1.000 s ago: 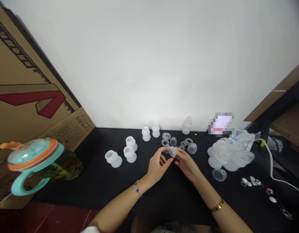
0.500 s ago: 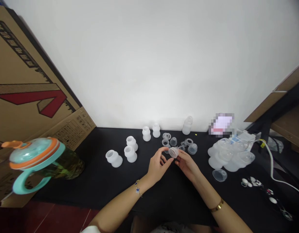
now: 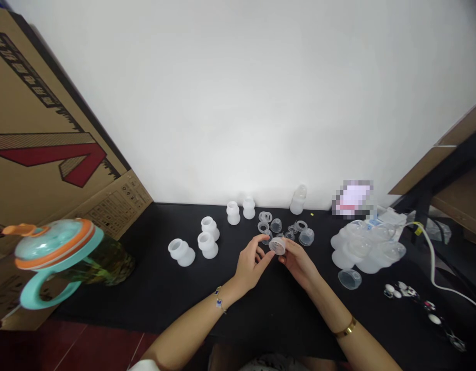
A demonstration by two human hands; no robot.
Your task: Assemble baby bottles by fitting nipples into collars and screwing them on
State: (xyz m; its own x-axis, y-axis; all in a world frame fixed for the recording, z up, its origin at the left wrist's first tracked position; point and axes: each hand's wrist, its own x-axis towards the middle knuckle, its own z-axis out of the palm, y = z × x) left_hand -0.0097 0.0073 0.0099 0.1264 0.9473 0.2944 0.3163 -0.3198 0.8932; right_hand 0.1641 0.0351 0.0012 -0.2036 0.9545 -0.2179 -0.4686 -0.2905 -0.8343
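Note:
A translucent bottle collar ring [image 3: 277, 246], with ridged sides, is held above the black table with its round opening tilted toward me. My right hand [image 3: 298, 260] pinches its right side between fingers and thumb. On the other side, my left hand [image 3: 253, 262] curves toward it, the thumb at the lower left rim and the index finger by the upper left. Just behind lie loose clear rings [image 3: 263, 226] and small clear domed caps [image 3: 306, 236]. An assembled baby bottle [image 3: 298, 200] stands by the wall.
White bottle bodies [image 3: 209, 245] stand to the left. Capped bottles [image 3: 357, 247] cluster at right, with a clear cap [image 3: 349, 279] before them. A turquoise-lidded jug [image 3: 60, 257] and cardboard box [image 3: 40, 103] flank the left. A white cable [image 3: 431, 257] and blurred-out screen [image 3: 353, 198] are right.
The collar ring has tilted, so its opening faces me more, and has shifted slightly down. The fingers of both hands have moved only a little around it.

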